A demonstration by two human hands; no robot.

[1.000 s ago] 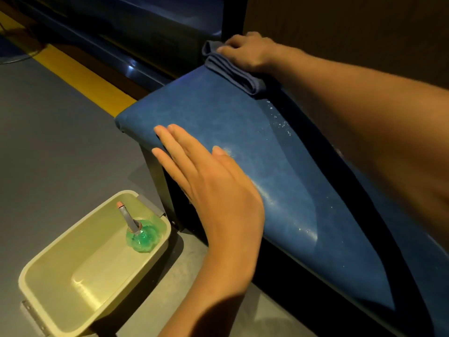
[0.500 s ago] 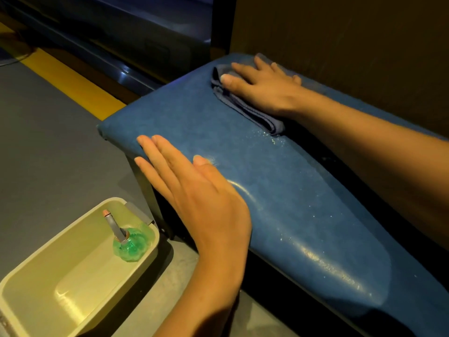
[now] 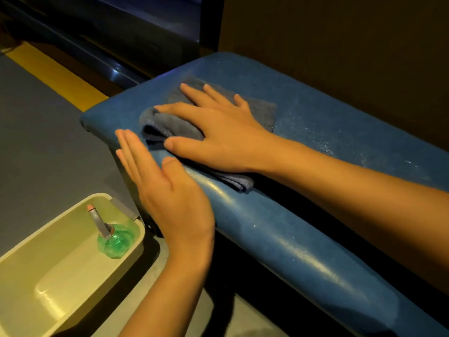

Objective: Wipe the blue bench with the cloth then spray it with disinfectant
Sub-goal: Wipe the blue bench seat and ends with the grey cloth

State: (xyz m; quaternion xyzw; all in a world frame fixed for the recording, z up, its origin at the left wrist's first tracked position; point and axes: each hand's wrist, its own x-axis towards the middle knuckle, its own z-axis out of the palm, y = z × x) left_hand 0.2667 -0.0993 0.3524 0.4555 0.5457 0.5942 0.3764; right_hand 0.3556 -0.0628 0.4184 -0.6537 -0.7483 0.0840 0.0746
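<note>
Head view. Right hand (image 3: 218, 135) flat, fingers spread, pressing folded grey cloth (image 3: 257, 110) onto blue bench (image 3: 328, 132) near end. Left hand (image 3: 167, 190) open, empty, at bench front edge. Green spray bottle (image 3: 115, 237) in beige bin (image 3: 60, 276), on floor below bench end. Risk: cloth sliding off bench edge; droplets left unwiped.

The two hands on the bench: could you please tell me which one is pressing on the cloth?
The right hand, flat on the grey cloth mid-seat. The left hand rests bare at the blue bench's front edge, touching no cloth.
</note>
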